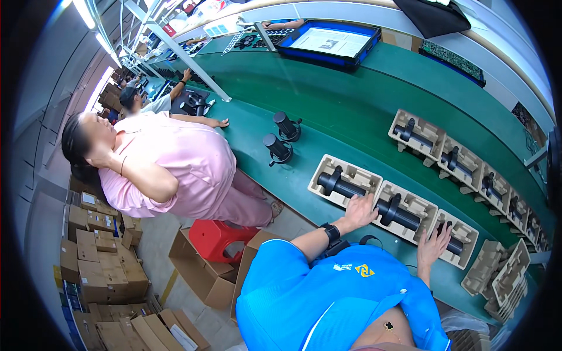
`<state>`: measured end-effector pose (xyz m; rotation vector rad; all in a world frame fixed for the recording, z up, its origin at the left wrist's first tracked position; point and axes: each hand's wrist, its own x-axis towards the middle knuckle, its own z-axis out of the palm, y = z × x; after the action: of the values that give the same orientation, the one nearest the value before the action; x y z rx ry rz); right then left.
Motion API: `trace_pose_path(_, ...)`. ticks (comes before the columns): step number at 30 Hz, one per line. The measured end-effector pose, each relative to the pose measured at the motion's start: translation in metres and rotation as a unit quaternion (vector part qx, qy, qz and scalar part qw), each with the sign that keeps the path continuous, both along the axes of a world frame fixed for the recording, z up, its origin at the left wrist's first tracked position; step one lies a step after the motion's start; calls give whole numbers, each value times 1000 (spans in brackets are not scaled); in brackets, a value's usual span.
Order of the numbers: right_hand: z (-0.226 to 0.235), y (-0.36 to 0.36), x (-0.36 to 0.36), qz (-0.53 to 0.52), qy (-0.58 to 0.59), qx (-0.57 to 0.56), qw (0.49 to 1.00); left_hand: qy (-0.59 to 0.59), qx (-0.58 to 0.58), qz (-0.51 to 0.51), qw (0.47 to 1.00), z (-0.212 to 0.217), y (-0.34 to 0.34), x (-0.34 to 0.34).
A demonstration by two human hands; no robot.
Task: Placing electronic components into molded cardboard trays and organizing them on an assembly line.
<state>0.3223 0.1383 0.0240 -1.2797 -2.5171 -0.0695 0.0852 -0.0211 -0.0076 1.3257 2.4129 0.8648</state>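
Observation:
My left hand (359,212), with a watch on its wrist, lies with fingers spread at the near edge where two moulded pulp trays meet. Beside it, one tray (376,178) holds a black cylindrical device with a ring-shaped collar (335,182). Another such device (399,214) rests in the middle tray (428,208). My right hand (432,247) has its fingers apart over the near end of the third tray (466,261). Its fingertips are close to the black device (455,243) there; whether they touch it I cannot tell.
Two black devices (287,126) stand upright on the green bench (252,146). More filled trays (418,133) line the far belt. Stacked pulp trays (508,275) are at right. A person in pink (175,161) stands at left, near a red stool (213,240) and cardboard boxes (111,257).

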Motion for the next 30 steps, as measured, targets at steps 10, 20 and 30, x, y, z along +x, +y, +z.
trace_pose_path(10, -15, 11, -2, 29, -14, 35, 999, 26, 22, 12, 999, 2, 1, -4)
trace_pose_path(20, -10, 8, -2, 15, -16, 19, 1000, 17, 27, 12, 999, 3, 0, -2)
trace_pose_path(30, -8, 10, 2, 15, -14, 22, 1000, 16, 30, 13, 999, -3, 4, 3)
